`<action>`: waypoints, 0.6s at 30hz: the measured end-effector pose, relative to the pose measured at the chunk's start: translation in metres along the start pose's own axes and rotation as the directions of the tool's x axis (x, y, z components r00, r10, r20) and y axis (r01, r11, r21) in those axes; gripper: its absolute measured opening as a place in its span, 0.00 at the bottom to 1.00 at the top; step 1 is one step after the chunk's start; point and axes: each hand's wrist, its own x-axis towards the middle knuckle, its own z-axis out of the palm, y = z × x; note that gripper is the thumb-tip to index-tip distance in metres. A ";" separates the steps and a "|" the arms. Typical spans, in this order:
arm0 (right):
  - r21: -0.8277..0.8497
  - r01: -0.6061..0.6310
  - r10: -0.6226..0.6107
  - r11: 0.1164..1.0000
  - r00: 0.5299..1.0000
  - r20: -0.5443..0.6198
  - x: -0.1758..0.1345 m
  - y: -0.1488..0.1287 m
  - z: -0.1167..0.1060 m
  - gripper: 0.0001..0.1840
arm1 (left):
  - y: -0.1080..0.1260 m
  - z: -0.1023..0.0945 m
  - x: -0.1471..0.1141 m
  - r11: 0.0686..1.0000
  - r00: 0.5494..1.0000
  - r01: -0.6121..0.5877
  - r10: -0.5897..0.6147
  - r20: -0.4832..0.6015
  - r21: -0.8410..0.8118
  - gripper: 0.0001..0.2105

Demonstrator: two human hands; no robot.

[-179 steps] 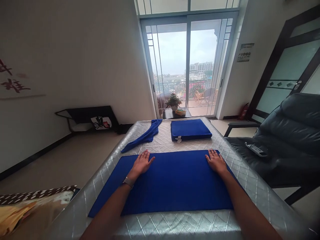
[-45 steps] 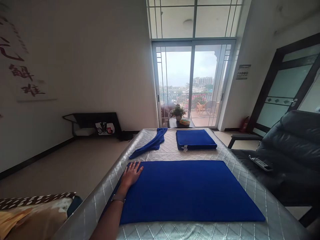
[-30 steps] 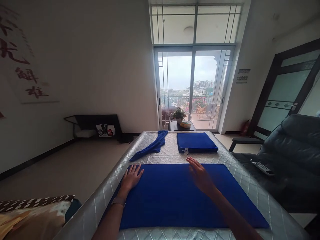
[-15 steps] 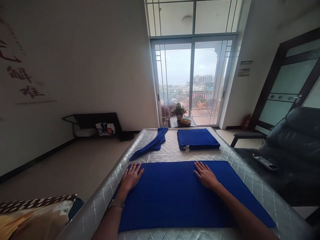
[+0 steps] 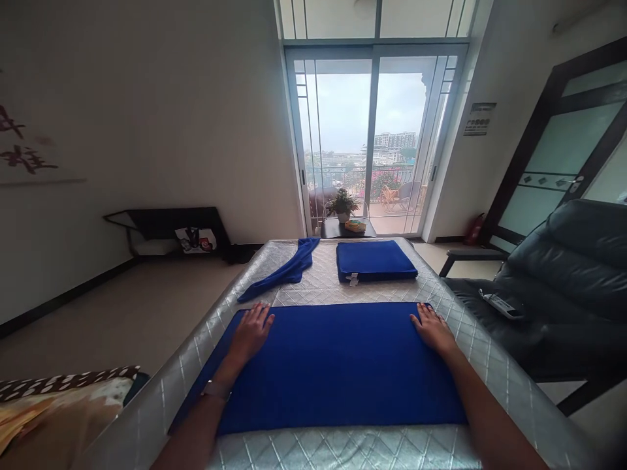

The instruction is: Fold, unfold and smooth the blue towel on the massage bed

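Note:
A blue cloth (image 5: pixel 343 365), like a towel, lies spread flat across the quilted mattress (image 5: pixel 353 450). On its far left corner rests my left hand (image 5: pixel 251 331), palm down with the fingers stretched out. My right hand (image 5: pixel 434 328) lies flat near the far right corner, fingers extended. Neither hand grips anything. Beyond the spread cloth sits a folded stack of blue cloths (image 5: pixel 376 258) with a white tag at its front edge. To the left of that stack, a loose, crumpled blue cloth (image 5: pixel 284 269) stretches diagonally.
A black recliner (image 5: pixel 563 294) stands to the right, with a remote-like device (image 5: pixel 502 304) on its seat. Behind the mattress are a small table with a potted plant (image 5: pixel 343 207) and a glass sliding door (image 5: pixel 337 130). Patterned bedding (image 5: pixel 63 411) is at lower left.
My right hand has slid right along the cloth's far edge to its right corner. The left hand stays at the left corner. The view has shifted slightly.

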 end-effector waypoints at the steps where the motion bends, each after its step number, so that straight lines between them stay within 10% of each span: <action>1: 0.004 0.002 -0.002 1.000 1.000 -0.004 0.000 -0.001 0.000 0.39 | 0.019 -0.002 -0.001 0.997 0.998 -0.068 0.068 0.012 -0.024 0.30; 6: 0.019 0.006 -0.006 1.000 1.000 -0.028 -0.002 0.000 0.000 0.39 | 0.132 -0.001 -0.007 0.856 0.849 -0.467 0.504 0.158 -0.221 0.34; 10: 0.027 -0.004 0.004 1.000 1.000 -0.023 -0.003 0.000 0.000 0.39 | 0.183 0.005 0.004 0.845 0.830 -0.435 0.510 0.226 -0.310 0.38; 14: 0.017 -0.002 0.002 1.000 1.000 -0.023 -0.003 0.000 0.001 0.38 | 0.158 0.011 0.018 0.908 0.887 -0.309 0.383 0.257 -0.284 0.40; 18: 0.020 -0.002 0.002 1.000 1.000 -0.013 -0.002 0.000 0.002 0.38 | 0.067 0.015 0.021 0.965 0.941 -0.185 0.228 0.249 -0.185 0.38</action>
